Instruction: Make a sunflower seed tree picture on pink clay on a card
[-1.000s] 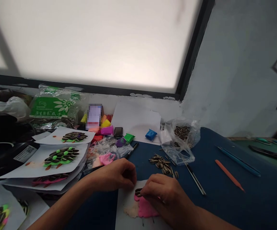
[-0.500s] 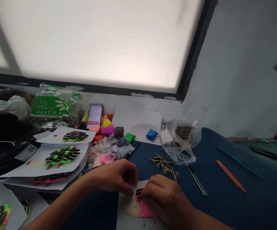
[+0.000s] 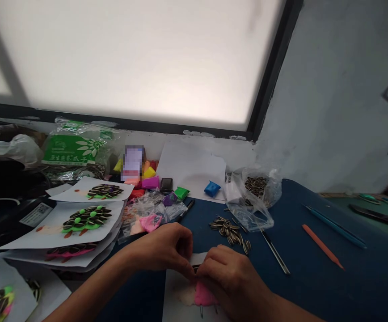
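Pink clay [image 3: 204, 295] lies on a white sheet of paper [image 3: 175, 308], beside a flat pale beige clay patch [image 3: 184, 294]. A striped sunflower seed [image 3: 196, 268] shows at the clay's upper edge, mostly covered by fingers. My left hand [image 3: 172, 248] reaches in from the left, its thumb and fingertips closed at the seed. My right hand [image 3: 232, 275] rests over the right part of the clay, its curled fingers pinching at the same seed. Short drawn lines show below the pink clay. A pile of loose sunflower seeds [image 3: 227, 230] lies just beyond my hands.
Finished seed-and-clay pictures [image 3: 88, 219] are stacked at left. Clay packets [image 3: 212, 188] and a plastic bag of seeds [image 3: 256, 188] stand at the back. On the blue mat [image 3: 308, 286] lie a metal-tipped tool [image 3: 276, 252], an orange clay tool [image 3: 323, 246] and a blue pen-like tool [image 3: 336, 227].
My left hand has moved slightly right and its fingertips have closed in on the seed by my right fingers. The right hand has hardly moved.
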The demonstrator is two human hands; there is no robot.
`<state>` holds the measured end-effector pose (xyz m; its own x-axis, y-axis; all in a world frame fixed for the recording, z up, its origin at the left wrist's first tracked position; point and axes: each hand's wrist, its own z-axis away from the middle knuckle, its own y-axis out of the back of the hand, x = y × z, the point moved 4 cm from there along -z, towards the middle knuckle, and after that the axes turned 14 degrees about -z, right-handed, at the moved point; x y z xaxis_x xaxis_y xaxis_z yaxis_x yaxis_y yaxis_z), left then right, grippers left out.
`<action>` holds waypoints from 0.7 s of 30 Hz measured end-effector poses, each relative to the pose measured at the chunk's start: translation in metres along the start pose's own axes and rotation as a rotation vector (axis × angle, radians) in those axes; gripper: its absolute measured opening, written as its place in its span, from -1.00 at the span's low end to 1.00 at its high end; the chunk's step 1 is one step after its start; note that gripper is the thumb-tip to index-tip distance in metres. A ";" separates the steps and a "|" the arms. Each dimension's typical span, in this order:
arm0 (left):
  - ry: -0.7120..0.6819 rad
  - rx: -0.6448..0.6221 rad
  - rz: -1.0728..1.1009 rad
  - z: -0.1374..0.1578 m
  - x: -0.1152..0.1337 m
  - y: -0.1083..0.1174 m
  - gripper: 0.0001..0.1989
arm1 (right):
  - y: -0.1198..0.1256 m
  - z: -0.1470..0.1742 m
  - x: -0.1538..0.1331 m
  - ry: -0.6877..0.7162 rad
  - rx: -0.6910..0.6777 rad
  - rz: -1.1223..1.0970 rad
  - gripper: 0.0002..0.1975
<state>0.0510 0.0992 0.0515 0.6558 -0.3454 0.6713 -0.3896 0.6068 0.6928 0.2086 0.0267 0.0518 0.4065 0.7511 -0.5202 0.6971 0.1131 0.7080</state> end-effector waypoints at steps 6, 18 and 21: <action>0.005 0.013 -0.004 0.000 0.001 -0.002 -0.65 | -0.004 0.000 0.001 0.005 -0.017 0.056 -0.85; 0.014 0.015 0.006 -0.001 -0.002 -0.003 -0.66 | -0.006 0.002 0.004 -0.007 -0.041 0.097 -0.85; -0.004 -0.025 0.053 0.001 -0.001 0.001 -0.68 | -0.005 0.001 0.003 -0.025 -0.043 0.065 -0.85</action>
<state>0.0493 0.0991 0.0518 0.6324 -0.3152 0.7076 -0.4073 0.6417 0.6498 0.2068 0.0277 0.0457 0.4648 0.7414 -0.4841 0.6430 0.0933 0.7602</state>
